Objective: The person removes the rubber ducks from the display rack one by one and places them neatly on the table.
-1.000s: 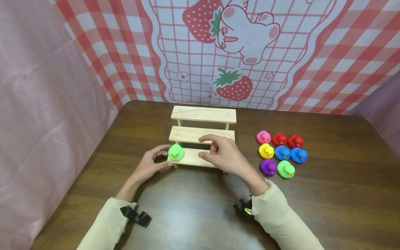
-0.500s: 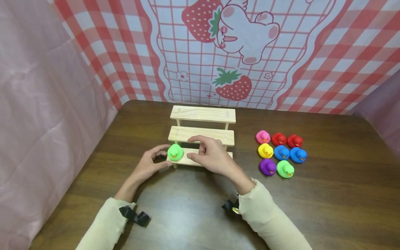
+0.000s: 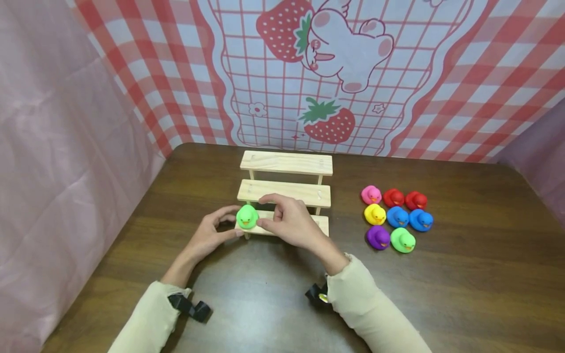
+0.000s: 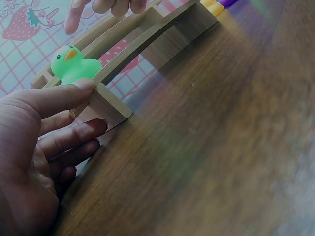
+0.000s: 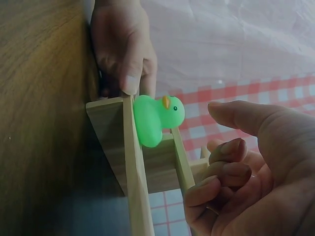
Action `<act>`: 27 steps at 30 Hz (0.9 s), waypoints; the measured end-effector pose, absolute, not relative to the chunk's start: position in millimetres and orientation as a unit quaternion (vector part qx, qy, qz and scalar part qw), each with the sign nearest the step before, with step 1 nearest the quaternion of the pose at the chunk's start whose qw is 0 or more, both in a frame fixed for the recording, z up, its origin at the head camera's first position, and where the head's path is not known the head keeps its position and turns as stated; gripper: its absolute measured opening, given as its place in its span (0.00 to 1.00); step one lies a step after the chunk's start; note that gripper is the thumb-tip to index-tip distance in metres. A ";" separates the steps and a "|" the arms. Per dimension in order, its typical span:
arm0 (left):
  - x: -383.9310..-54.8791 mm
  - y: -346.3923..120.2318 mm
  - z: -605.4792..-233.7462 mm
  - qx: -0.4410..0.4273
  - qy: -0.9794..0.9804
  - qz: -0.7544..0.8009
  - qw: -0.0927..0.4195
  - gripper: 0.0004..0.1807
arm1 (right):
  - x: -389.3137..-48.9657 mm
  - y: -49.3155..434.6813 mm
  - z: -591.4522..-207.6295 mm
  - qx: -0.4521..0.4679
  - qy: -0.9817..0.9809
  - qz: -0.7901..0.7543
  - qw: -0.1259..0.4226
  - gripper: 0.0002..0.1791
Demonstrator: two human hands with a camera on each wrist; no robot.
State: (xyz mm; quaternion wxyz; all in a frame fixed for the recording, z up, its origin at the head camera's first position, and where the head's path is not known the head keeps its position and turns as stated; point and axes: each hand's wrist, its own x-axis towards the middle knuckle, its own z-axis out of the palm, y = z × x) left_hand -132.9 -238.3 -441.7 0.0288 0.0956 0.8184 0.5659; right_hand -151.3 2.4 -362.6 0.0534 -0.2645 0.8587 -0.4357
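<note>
A light green rubber duck sits at the left end of the lowest step of a three-tier wooden display stand. My left hand holds that end of the step. Its thumb lies at the front edge beside the duck, and the other fingers reach round the stand's end. Above the same step hovers my right hand, just right of the duck. The right wrist view shows a gap between the duck and the right thumb; the other fingers are loosely bent and hold nothing.
Right of the stand, several rubber ducks are grouped on the brown wooden table: a pink one, red ones, a yellow one, blue ones, a purple one and another green one. A checked strawberry cloth hangs behind.
My right hand has moved left along the lowest step to beside the green duck. The left hand, the stand and the ducks have stayed in place.
</note>
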 end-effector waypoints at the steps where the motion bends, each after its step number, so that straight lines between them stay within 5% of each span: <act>1: -132.9 -238.5 -441.8 0.095 0.818 0.566 0.030 0.32 | -151.3 1.5 -363.1 -0.266 0.858 -0.437 0.053 0.24; 27: -133.4 -238.4 -442.1 0.088 0.815 0.572 0.037 0.32 | -154.4 -28.3 -376.3 -0.260 0.858 -0.435 0.085 0.24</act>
